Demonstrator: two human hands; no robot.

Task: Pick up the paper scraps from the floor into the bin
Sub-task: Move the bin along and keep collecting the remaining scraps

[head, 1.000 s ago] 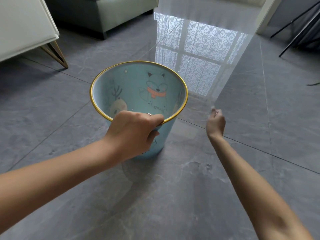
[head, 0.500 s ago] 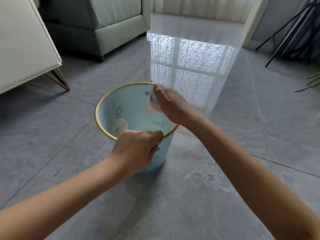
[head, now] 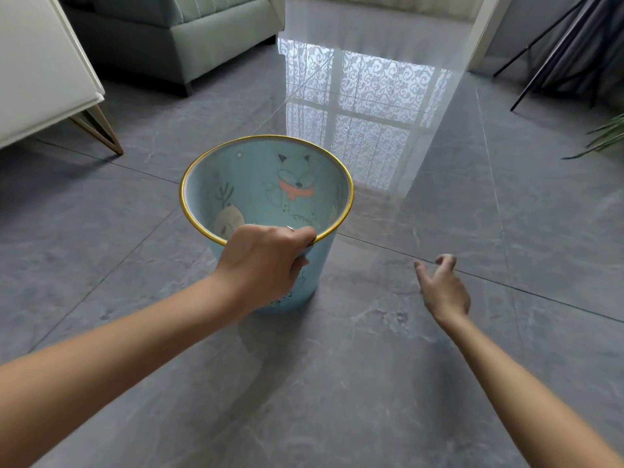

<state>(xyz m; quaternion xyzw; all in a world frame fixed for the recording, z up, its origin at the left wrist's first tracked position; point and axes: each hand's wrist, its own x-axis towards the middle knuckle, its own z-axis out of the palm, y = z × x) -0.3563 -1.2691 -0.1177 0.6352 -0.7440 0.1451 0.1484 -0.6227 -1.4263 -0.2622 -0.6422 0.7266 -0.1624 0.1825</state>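
Observation:
A light blue bin (head: 270,184) with a gold rim and a fox drawing inside stands on the grey tile floor in the middle of the view. My left hand (head: 263,265) grips its near rim, thumb outside and fingers over the edge. My right hand (head: 442,288) hovers low over the floor to the right of the bin, fingers loosely apart and holding nothing. No paper scrap shows on the floor around the bin. The bin's bottom is hidden behind my left hand.
A white cabinet (head: 40,72) on gold legs stands at the left. A pale green sofa (head: 189,38) sits behind it. Black tripod legs (head: 547,55) and plant leaves (head: 604,136) are at the far right. A bright window reflection (head: 364,123) lies on the glossy floor.
My right hand carried a scrap over the bin, let it go, and has pulled back to the right, low over the floor. My left hand has kept its grip on the rim.

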